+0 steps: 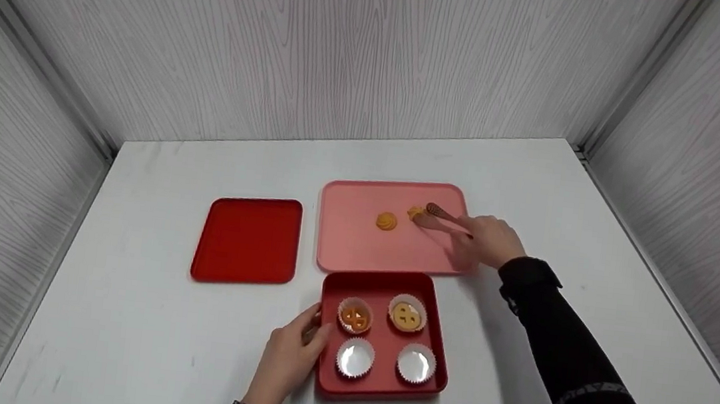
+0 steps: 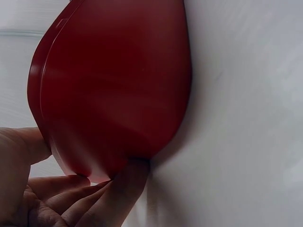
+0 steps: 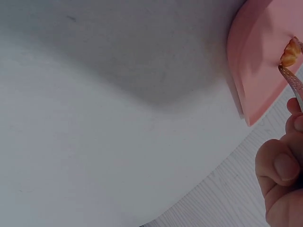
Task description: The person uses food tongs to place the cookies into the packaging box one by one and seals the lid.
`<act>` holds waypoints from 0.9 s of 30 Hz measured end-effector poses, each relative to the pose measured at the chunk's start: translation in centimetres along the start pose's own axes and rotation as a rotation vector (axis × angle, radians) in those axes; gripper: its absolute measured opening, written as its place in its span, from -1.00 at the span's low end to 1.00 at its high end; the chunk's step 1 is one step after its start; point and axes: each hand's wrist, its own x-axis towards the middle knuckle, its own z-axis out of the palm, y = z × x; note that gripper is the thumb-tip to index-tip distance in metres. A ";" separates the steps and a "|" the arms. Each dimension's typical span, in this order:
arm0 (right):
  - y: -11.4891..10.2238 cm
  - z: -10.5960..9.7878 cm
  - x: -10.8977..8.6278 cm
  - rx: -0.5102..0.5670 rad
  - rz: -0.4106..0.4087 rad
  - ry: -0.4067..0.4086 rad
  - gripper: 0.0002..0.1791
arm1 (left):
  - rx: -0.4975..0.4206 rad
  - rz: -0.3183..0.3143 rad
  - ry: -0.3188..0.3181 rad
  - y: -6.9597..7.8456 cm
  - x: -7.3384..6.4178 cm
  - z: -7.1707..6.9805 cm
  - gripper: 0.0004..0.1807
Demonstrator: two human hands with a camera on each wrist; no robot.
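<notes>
My right hand point(image 1: 495, 240) grips a pair of tongs point(image 1: 447, 227), whose tips stand on either side of a small golden cookie point(image 3: 290, 53) over the pink tray point(image 1: 355, 248). A second swirled cookie point(image 1: 387, 221) lies on that tray, left of the tongs. With my left hand point(image 1: 290, 355) I hold the left side of a square red box point(image 1: 380, 391); the left wrist view shows my fingers point(image 2: 124, 191) against its outer wall. Inside the box, two paper cups hold cookies, a browner one point(image 1: 356, 319) and a paler one point(image 1: 407, 317). Two white cups point(image 1: 355, 358) in front show shiny bottoms.
A flat red lid or tray point(image 1: 247, 241) lies left of the pink tray on the white table point(image 1: 121, 311). Grey wood-grain panels point(image 1: 322, 51) rise at the back and both sides. The box stands close to the pink tray's front edge.
</notes>
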 end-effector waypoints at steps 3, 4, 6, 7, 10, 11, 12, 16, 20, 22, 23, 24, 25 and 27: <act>0.4 0.2 -0.7 0.017 -0.021 0.011 -0.69 | 0.003 -0.002 0.004 0.1 0.1 0.1 -0.40; 0.5 0.2 -1.0 0.019 -0.029 0.014 -0.67 | 0.003 -0.007 0.005 0.1 0.1 0.1 -0.40; 0.8 0.3 -1.4 0.030 -0.040 0.029 -0.66 | 0.005 0.000 0.007 0.1 0.1 0.1 -0.40; 0.8 0.4 -1.7 0.032 -0.047 0.034 -0.64 | 0.005 0.001 0.009 0.1 0.1 0.1 -0.41; 0.9 0.5 -2.4 0.031 -0.062 0.048 -0.61 | 0.006 0.004 0.011 0.1 0.1 0.1 -0.40; 0.9 0.5 -2.7 0.030 -0.069 0.054 -0.60 | 0.007 0.003 0.012 0.1 0.1 0.1 -0.40; 0.8 0.4 -2.8 0.028 -0.078 0.060 -0.60 | 0.006 -0.004 0.011 0.1 0.1 0.1 -0.40; 0.7 0.3 -3.4 0.026 -0.097 0.066 -0.60 | 0.007 -0.009 0.005 0.2 0.1 0.1 -0.40; 0.6 0.1 -3.5 0.040 -0.061 0.011 -0.60 | 0.008 -0.011 0.000 0.1 0.1 0.0 -0.40; 0.6 0.0 -3.4 0.046 -0.027 -0.029 -0.60 | 0.009 -0.009 0.000 0.1 0.0 0.1 -0.40; 0.5 -0.1 -3.4 0.048 -0.012 -0.045 -0.59 | 0.009 -0.009 0.000 0.1 0.0 0.1 -0.40; 0.5 -0.2 -3.3 0.050 0.002 -0.057 -0.58 | 0.007 -0.007 0.000 0.1 0.0 0.1 -0.40; 0.5 -0.2 -3.3 0.051 0.010 -0.066 -0.58 | 0.006 -0.006 0.001 0.1 0.0 0.1 -0.40; 0.5 -0.3 -3.2 0.045 0.015 -0.070 -0.57 | 0.009 -0.004 0.003 0.1 0.0 0.1 -0.40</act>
